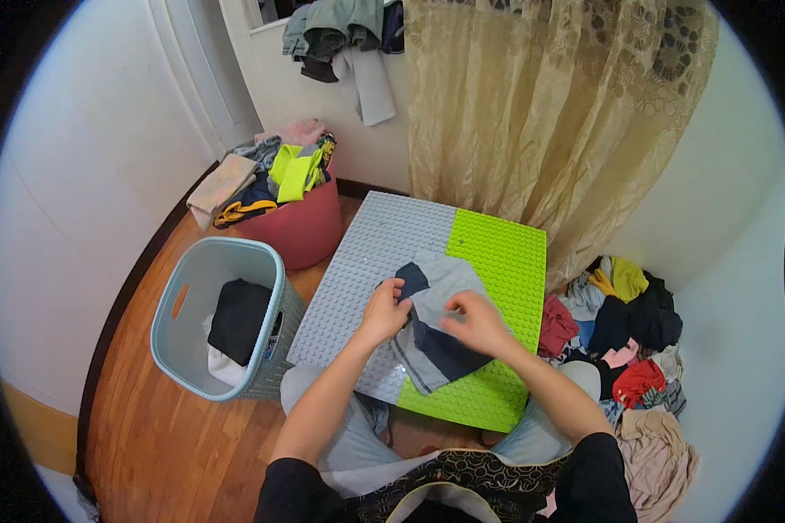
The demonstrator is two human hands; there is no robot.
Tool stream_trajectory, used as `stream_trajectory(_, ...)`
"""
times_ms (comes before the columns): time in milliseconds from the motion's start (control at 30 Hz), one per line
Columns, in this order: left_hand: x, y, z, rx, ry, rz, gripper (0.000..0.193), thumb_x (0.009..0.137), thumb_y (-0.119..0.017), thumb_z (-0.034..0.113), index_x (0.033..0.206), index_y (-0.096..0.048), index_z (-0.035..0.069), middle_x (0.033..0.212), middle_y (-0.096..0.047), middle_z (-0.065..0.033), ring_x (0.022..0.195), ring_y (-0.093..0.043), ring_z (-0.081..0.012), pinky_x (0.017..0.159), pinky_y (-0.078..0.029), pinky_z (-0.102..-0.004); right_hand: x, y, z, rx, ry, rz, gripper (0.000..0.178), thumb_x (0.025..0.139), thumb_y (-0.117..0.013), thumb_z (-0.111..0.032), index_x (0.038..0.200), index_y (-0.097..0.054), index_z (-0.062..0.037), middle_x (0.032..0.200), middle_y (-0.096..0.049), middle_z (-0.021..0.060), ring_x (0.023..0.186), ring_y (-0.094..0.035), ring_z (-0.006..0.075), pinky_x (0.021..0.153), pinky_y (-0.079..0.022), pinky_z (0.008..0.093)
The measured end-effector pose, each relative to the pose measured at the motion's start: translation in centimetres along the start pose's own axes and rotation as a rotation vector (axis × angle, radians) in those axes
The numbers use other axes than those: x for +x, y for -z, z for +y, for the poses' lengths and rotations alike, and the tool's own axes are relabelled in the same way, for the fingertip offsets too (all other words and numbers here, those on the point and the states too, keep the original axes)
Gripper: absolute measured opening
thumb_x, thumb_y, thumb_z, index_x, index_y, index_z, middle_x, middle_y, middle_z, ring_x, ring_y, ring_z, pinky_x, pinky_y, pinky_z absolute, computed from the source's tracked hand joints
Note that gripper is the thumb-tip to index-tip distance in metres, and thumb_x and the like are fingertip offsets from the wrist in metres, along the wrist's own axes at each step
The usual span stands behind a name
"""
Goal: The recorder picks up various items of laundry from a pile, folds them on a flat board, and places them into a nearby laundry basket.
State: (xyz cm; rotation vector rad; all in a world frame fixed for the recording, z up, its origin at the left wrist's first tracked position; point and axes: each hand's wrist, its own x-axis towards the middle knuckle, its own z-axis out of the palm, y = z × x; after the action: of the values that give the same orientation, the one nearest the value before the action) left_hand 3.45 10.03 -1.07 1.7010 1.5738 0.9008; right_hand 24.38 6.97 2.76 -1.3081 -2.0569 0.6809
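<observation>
A grey shirt with dark navy sleeves or panels [442, 296] lies partly folded on a low studded table [340, 301], across its grey and lime-green halves. My left hand [385, 314] is at the shirt's left edge, fingers closed on the cloth by a navy part. Over the middle right of the shirt is my right hand [480, 324], its thumb and forefinger apart and slightly blurred; no cloth shows between them.
Left of the table stands a light-blue laundry basket [275, 344] holding dark and white clothes. Behind it, a red tub [296, 231] is heaped with clothes. A clothes pile [624, 327] lies to the right. A gold curtain [532, 113] hangs behind the table.
</observation>
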Motion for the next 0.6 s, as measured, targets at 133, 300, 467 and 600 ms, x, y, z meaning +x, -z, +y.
stream_trajectory(133, 0.7, 0.1, -0.2, -0.074, 0.021, -0.116, 0.041, 0.072, -0.058, 0.004, 0.112, -0.049, 0.004, 0.099, -0.058, -0.0142, 0.085, -0.058, -0.0236, 0.075, -0.047, -0.0343, -1.7, -4.5, -1.7, -0.365, 0.137, 0.052, 0.032, 0.067, -0.068, -0.026, 0.083, -0.056, -0.0018, 0.083, -0.056, 0.0134, 0.077, -0.056, 0.0284, 0.068, -0.046, 0.0375)
stream_trajectory(300, -1.3, 0.0, 0.4, 0.071, -0.249, -0.040, 0.044, 0.066, -0.055, -0.005, 0.110, -0.053, 0.001, 0.099, -0.058, -0.0156, 0.093, -0.056, -0.0272, 0.082, -0.044, -0.0343, -0.3, -4.8, -0.1, -0.113, -0.027, -0.012, 0.025, 0.073, -0.055, -0.015, 0.092, -0.053, 0.0002, 0.083, -0.057, 0.0145, 0.072, -0.057, 0.0292, 0.066, -0.047, 0.0370)
stream_trajectory(467, -2.2, -0.2, 3.0, 0.034, -0.230, -0.053, 0.032, 0.067, -0.067, 0.009, 0.098, -0.060, 0.003, 0.101, -0.057, -0.0146, 0.097, -0.051, -0.0327, 0.084, -0.041, -0.0387, 0.3, 2.1, -2.5, 1.153, -0.434, -0.152, 0.032, 0.079, -0.045, -0.009, 0.108, -0.049, 0.0036, 0.097, -0.059, 0.0120, 0.081, -0.060, 0.0222, 0.072, -0.049, 0.0343)
stream_trajectory(600, -2.0, -0.7, 3.4, 0.072, -0.246, 0.013, 0.026, 0.068, -0.065, 0.009, 0.093, -0.061, 0.003, 0.095, -0.059, -0.0140, 0.095, -0.053, -0.0329, 0.084, -0.041, -0.0392, -0.7, 5.7, -2.8, 1.647, -0.383, -0.154, 0.037, 0.083, -0.042, -0.009, 0.117, -0.045, 0.0047, 0.111, -0.056, 0.0151, 0.100, -0.057, 0.0239, 0.088, -0.045, 0.0357)
